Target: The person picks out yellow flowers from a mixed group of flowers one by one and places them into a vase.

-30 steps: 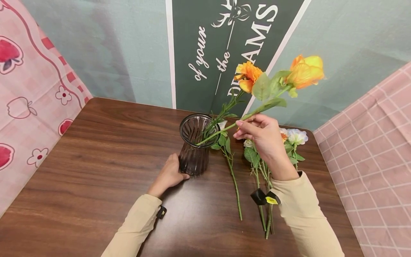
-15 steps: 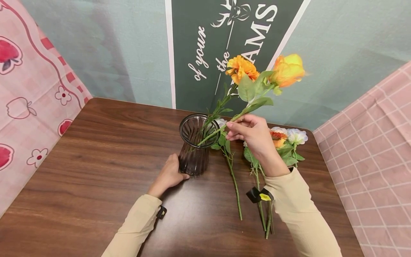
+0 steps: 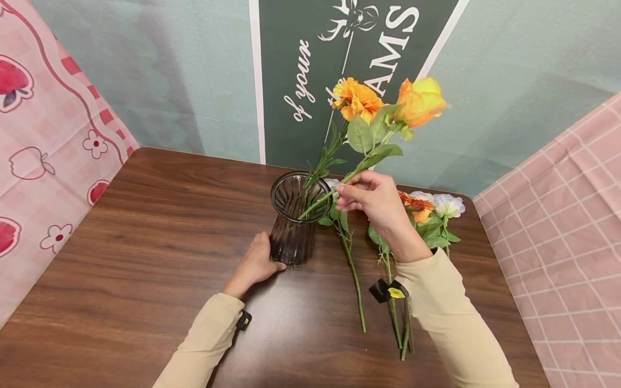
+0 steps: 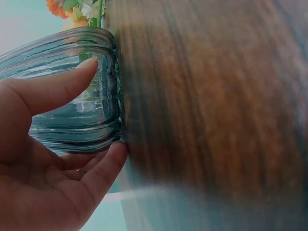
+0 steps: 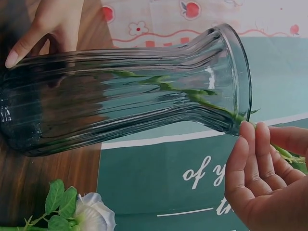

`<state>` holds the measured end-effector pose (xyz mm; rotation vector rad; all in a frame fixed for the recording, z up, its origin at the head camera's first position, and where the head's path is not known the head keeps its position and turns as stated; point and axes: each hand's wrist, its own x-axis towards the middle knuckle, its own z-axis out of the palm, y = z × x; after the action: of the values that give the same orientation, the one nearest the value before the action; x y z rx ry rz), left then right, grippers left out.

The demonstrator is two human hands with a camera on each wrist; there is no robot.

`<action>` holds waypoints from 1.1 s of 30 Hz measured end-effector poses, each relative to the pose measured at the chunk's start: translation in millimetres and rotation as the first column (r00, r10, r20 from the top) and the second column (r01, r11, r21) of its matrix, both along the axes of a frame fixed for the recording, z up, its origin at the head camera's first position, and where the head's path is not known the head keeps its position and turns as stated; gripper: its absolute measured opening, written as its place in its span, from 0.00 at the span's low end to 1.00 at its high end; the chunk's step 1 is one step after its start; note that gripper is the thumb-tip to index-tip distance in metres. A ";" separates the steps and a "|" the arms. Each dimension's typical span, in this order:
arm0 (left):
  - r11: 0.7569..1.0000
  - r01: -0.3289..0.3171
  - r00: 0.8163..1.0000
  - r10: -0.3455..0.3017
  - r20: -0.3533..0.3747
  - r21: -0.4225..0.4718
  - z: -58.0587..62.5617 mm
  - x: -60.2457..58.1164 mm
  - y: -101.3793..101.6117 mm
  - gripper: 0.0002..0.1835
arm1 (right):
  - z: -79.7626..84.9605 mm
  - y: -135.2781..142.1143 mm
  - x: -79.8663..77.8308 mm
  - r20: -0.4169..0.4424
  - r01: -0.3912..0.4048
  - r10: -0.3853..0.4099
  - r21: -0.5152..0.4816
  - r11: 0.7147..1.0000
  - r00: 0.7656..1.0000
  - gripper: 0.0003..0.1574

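Note:
A dark, see-through ribbed glass vase (image 3: 293,240) stands upright on the table. My left hand (image 3: 257,261) grips it low at its left side, with thumb and fingers around the base in the left wrist view. My right hand (image 3: 380,207) pinches the green stem of a yellow-orange rose (image 3: 421,102) beside the vase's rim, and the stem's lower end is inside the mouth. An orange carnation (image 3: 358,101) leans to the right out of the vase, its stem inside. In the right wrist view, my right fingertips (image 5: 246,129) are close to the glass rim.
A white flower (image 5: 94,214) on a long stem lies right of the vase. Several more flowers, including a pale bluish one (image 3: 448,206) and an orange one (image 3: 418,207), lie farther right on the wooden table (image 3: 145,242). Cloth-covered walls stand on three sides.
My right hand has moved left and toward the vase with the rose. The carnation's head has shifted left and up. My left hand and the vase have stayed put.

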<state>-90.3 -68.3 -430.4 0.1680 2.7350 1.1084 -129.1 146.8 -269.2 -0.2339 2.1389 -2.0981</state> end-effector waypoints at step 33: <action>1.000 -0.003 1.000 0.003 -0.002 -0.004 0.0 0.1 -0.6 0.32 | -1.7 -5.6 -2.8 0.001 -0.029 0.029 0.017 0.999 1.000 0.07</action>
<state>-90.2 -68.9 -430.3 0.1644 2.7398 1.1037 -131.9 141.2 -270.9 -0.2606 2.1382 -2.0631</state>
